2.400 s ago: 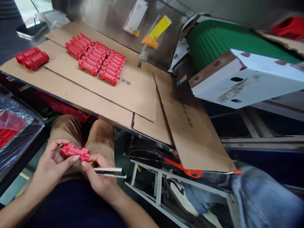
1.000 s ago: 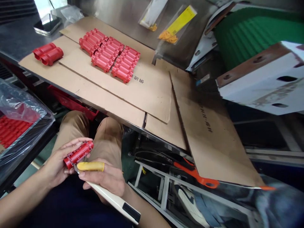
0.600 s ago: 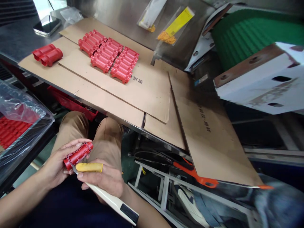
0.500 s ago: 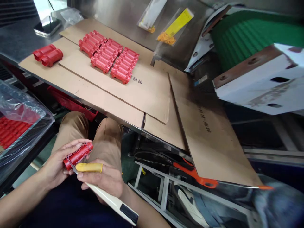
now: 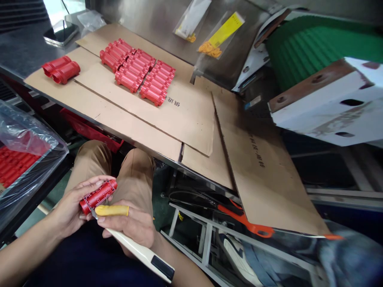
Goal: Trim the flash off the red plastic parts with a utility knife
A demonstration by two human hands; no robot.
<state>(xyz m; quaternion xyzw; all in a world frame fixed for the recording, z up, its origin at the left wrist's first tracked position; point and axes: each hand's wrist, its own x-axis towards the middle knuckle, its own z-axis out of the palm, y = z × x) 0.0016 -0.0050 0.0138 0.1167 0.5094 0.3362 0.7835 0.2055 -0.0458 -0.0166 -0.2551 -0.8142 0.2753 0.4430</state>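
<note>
My left hand (image 5: 73,205) is closed around a red plastic tube (image 5: 98,196) with raised ribs and rims, held tilted above my lap. In my right hand (image 5: 131,223) is a knife (image 5: 137,251) with a cream handle and a black end. A yellow finger cot (image 5: 112,210) covers the index finger of that hand. The short blade meets the near end of the tube, close to its rim; its very tip is hard to make out. Several matching red tubes (image 5: 137,69) lie in rows on the cardboard, and two more (image 5: 66,72) lie at its left end.
Cardboard sheets (image 5: 191,127) cover the bench. A plastic-lined bin (image 5: 32,159) of red parts stands at the left. A phone (image 5: 60,34) rests at the far left. Bags of yellow finger cots (image 5: 221,34) lie at the back. An orange-handled tool (image 5: 248,223) sits below the bench's right side.
Both hands, the tube and the knife keep nearly the same pose. The view has shifted very slightly.
</note>
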